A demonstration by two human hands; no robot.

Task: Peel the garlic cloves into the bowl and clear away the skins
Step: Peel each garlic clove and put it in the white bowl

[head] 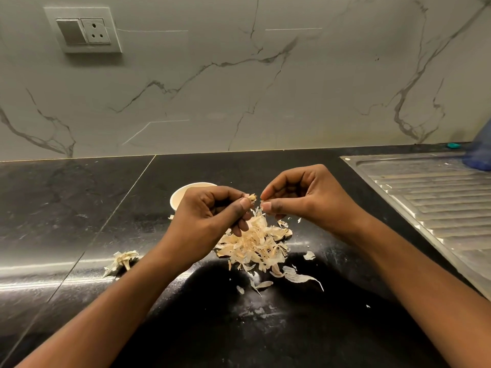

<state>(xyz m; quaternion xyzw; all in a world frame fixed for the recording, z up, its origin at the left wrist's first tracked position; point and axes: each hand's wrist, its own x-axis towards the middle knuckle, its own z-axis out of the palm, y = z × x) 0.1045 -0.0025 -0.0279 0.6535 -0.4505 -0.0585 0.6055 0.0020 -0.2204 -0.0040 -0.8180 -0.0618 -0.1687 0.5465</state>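
left grip (212, 208) pinches a garlic clove (251, 197) | right grip (305, 197) pinches a bit of skin (262, 201) just beside the clove | pile of skins (257, 243) lies under both grips on the dark surface (79, 208) | white bowl (180, 195) sits just behind the left grip | skin clump (122, 261) lies well to its left

Ahead of you: grey marble-look wall (239, 88), dark veins running across, thin tile joints showing. Up on your left: white switch plate (83, 30) with one rocker switch and one three-pin socket. Below wall: black polished stone desk (66, 208), scuffed, with pale seam (106, 221) running diagonally on your left. Bright streak of reflected light (39, 269) near left edge. On your right: ribbed steel drainboard (438, 197) set into desk. Far right corner: blurred blue object (481, 150), small teal item (453, 145) against wall.
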